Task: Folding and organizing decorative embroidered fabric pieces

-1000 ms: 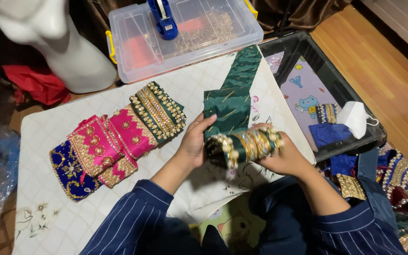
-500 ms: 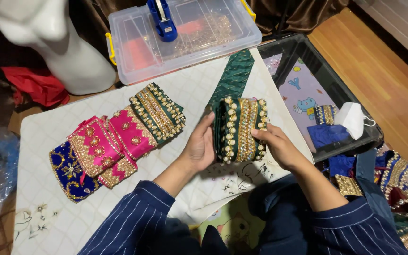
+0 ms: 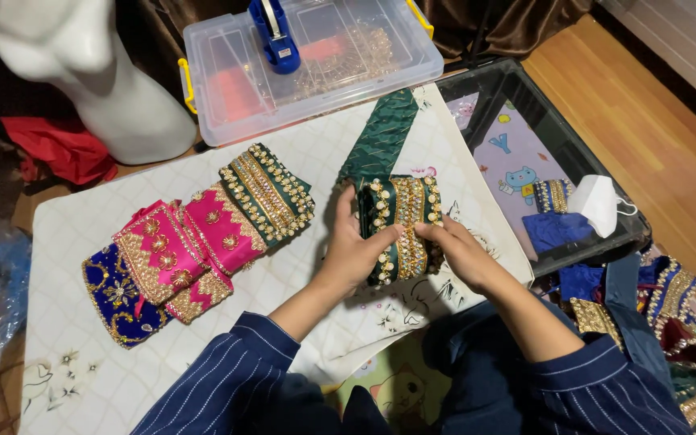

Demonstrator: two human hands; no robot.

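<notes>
A dark green cloth band [image 3: 400,225] with gold trim and little pearls sits folded up between both hands. It lies on the white quilted sheet [image 3: 82,234] that covers the bench, close to the person and near the middle of the view. The folded part stands with its long side going up and down, away from the person's body. A plain green tail [image 3: 384,133] of the same band runs out from the top, away toward the far edge of the sheet.

The left hand [image 3: 356,250] grips the left side of the fold, with the thumb on the front and the fingers curled round the edge. The right hand [image 3: 457,250] holds the right and lower side, its fingertips pressing on the gold trim. Both hands are closed on the band, one on each side, so neither is nearer than the other.

To the left, well apart from the hands, lie more folded bands in a row: another green and gold band [image 3: 267,193], then pink bands [image 3: 183,246], then a blue band [image 3: 118,294]. They overlap each other. Past the sheet sits a clear plastic box [image 3: 227,72] with a blue tape tool [image 3: 277,36] on its lid. A white mannequin bust [image 3: 98,72] stands at the far left. On the right is a black tray [image 3: 541,105] with a white face mask [image 3: 598,201] in it.
</notes>
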